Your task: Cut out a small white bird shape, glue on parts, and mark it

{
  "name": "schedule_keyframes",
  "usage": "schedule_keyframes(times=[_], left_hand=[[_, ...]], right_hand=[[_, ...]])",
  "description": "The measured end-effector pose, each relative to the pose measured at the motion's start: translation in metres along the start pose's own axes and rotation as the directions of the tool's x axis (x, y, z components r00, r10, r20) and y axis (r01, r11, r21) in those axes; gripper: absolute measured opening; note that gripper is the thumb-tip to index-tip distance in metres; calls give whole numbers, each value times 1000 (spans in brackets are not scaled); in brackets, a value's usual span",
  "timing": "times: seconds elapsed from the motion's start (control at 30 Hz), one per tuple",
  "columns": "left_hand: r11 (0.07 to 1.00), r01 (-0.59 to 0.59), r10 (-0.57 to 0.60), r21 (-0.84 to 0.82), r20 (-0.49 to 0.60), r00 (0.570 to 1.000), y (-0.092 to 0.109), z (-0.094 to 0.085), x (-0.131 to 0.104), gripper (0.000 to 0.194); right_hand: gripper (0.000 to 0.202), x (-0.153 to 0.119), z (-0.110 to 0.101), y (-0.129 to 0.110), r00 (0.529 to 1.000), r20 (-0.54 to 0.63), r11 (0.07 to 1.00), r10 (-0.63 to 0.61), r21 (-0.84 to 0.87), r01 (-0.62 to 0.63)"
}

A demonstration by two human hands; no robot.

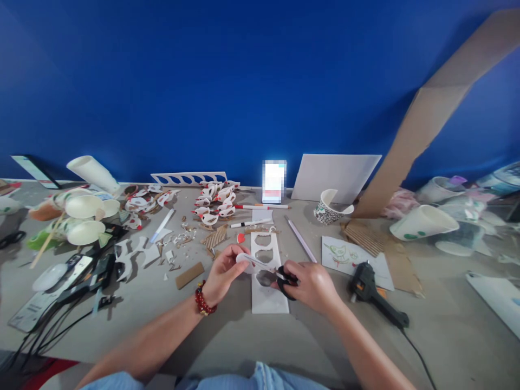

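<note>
Scissors [286, 276] in right hand [312, 283] — left hand [222, 274] pinches white piece [245, 262] edge

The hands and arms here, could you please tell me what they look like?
The left hand is ungloved, with a red beaded bracelet, gold-coloured in places, at its wrist. The right hand wears no glove or bracelet. No sleeves cover the forearms.

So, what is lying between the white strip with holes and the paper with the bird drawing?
A slim pale rod, seen in the head view, with the right hand nearer the person.
</note>
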State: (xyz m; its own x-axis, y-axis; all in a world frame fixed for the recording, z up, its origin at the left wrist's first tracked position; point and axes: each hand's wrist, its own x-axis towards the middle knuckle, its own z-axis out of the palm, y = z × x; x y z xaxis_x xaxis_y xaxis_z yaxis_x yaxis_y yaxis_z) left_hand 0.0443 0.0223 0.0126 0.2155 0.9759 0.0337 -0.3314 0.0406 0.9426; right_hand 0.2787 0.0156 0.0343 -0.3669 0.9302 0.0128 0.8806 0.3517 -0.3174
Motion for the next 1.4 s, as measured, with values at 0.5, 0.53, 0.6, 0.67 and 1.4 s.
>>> schedule_keyframes(times=[0.5,0.53,0.6,0.67,1.4], left_hand=[[999,38,-38,2,-2,999,-1,0,2,20],[998,50,-49,26,-19,999,-2,0,2,22],[993,61,-56,103,-52,997,-4,-2,2,30],[982,67,-59,177,-51,997,-6,-3,1,34],[940,59,-36,336,-74,997,-3,-2,0,24]], right_hand=[[34,2,2,5,988,-104,982,118,160,-101],[33,2,3,6,985,-106,977,137,181,-116],[30,3,5,7,981,-108,970,162,199,-139],[29,4,6,9,976,-113,965,188,207,-162],[21,5,-3,21,915,-89,919,393,83,-387]])
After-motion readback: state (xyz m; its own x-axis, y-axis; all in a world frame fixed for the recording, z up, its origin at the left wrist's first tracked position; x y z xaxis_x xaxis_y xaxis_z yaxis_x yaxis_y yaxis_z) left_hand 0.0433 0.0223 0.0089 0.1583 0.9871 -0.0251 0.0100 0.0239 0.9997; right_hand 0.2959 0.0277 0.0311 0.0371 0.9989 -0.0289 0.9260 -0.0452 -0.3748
